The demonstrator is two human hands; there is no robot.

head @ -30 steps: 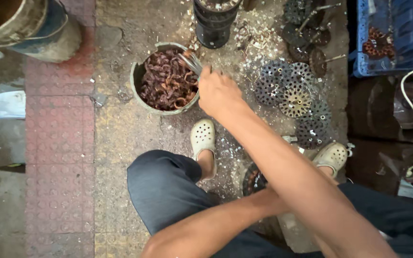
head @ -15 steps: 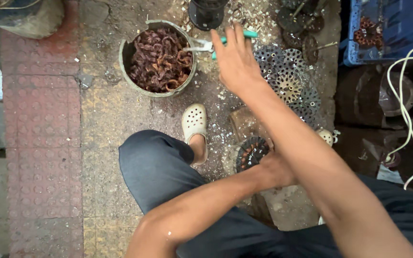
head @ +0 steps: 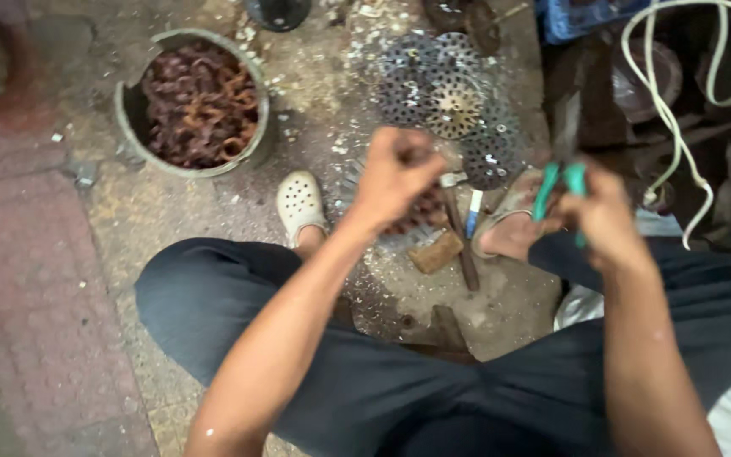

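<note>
A round metal bucket (head: 133,118) stands on the gritty floor to the upper left, filled nearly to the rim with rusty curled rings (head: 200,101) — reddish-brown, tangled together. Above it a dark container (head: 279,12) is cut off by the top edge, its contents out of sight. At the top right, a blue crate (head: 577,19) is also cropped, and a pale cable (head: 678,127) loops beside it.

The left hand (head: 395,173) is curled into a loose fist over the middle of the floor; whether it pinches anything small is blurred and I cannot tell. The right hand (head: 602,211) is closed around green-handled pliers (head: 556,186) — the handles run roughly upright, the working end hidden behind the fingers. Behind both hands lies a heap of perforated metal discs (head: 446,93). A white clog (head: 299,203) shows beside the left knee, and a hammer-like tool (head: 458,228) lies lengthwise between the feet, its head towards the discs.
</note>
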